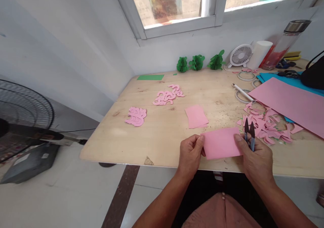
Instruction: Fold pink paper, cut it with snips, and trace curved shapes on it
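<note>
Between my two hands a pink rectangle of paper [222, 143] is stretched above the table's front edge. My left hand [191, 152] pinches its left end between thumb and fingers. The right end is gripped by my right hand [257, 157], which also keeps a pair of dark-bladed scissors [249, 133] tucked in it, blades pointing up and away from me. Just beyond the held sheet lies a small stack of pink paper pieces [196, 116]. To its left are curved pink cut-outs [165, 96] in a loose heap and a neater pile of scalloped pink cut-outs [136, 116].
Pink scraps [268, 123] crowd the right side, beside a large pink sheet [291, 103], tape rolls and a white pen [243, 92]. Green paper figures [196, 62], a small white fan [240, 56] and a glass bottle [283, 46] stand along the wall. A floor fan [25, 120] is at left.
</note>
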`<state>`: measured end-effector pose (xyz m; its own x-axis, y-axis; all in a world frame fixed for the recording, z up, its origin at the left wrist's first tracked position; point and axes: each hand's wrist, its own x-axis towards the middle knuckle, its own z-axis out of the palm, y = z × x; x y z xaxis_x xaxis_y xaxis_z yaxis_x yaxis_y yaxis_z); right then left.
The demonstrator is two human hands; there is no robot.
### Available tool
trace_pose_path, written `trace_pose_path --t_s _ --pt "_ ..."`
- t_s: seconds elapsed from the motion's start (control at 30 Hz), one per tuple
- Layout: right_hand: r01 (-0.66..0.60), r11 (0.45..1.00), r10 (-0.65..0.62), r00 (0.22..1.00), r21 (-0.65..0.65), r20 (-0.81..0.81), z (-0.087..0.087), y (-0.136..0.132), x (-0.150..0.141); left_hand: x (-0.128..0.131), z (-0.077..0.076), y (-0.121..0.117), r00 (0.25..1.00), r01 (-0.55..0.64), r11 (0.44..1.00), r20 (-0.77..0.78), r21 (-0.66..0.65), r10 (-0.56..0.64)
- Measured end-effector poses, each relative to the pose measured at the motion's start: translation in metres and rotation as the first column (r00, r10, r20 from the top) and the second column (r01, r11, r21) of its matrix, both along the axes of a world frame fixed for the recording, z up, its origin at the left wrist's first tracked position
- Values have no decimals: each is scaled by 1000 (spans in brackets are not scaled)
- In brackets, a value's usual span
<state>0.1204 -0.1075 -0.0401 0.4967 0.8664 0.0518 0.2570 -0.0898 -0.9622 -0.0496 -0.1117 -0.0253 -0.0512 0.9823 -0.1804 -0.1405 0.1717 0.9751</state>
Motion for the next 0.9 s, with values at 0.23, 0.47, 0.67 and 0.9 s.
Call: trace_pose_path --t_s 0.23,0.47,0.67,0.9 --pt "-3 1000 3 1000 17 14 -1 1 -1 0 0 0 999 8 1000 -45 5 -7" --pt "-172 985 175 970 -32 167 15 11 17 -12 -4 2 986 -34 994 -161 104 51" --pt "-170 985 90 648 28 757 7 23 64 -24 -6 3 978 -105 989 -170 105 122" --pt "-239 970 116 258 -53 959 -7 28 85 -29 -4 6 980 -134 990 -141 35 138"
